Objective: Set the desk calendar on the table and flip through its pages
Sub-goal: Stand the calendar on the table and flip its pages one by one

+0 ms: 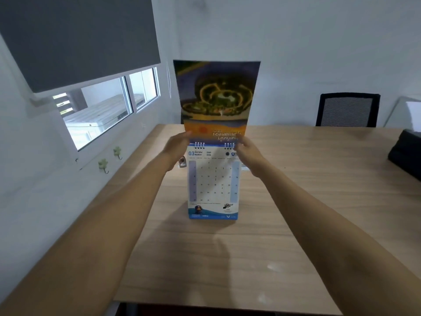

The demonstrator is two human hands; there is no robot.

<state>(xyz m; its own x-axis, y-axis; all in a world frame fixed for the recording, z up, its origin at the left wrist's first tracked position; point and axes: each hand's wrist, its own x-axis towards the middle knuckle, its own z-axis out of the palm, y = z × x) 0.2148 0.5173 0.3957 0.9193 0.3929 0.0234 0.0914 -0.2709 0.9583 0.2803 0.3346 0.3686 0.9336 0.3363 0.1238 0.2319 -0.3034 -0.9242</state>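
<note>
The desk calendar (pixel 213 185) stands upright on the wooden table (pixel 284 201), its March page facing me. One page (pixel 216 94), printed with a dark picture, is lifted straight up above the spiral binding and shows upside down. My left hand (pixel 178 144) grips the upper left corner at the binding, fingers on the lifted page. My right hand (pixel 247 148) holds the upper right corner the same way. Both forearms reach in from the bottom corners.
A black mesh chair (pixel 347 110) stands behind the table's far right edge. A black bag (pixel 407 153) lies at the right edge. The white wall with a window (pixel 102 110) and small hooks (pixel 103 165) runs along the left. A small object (pixel 181 162) sits behind the calendar.
</note>
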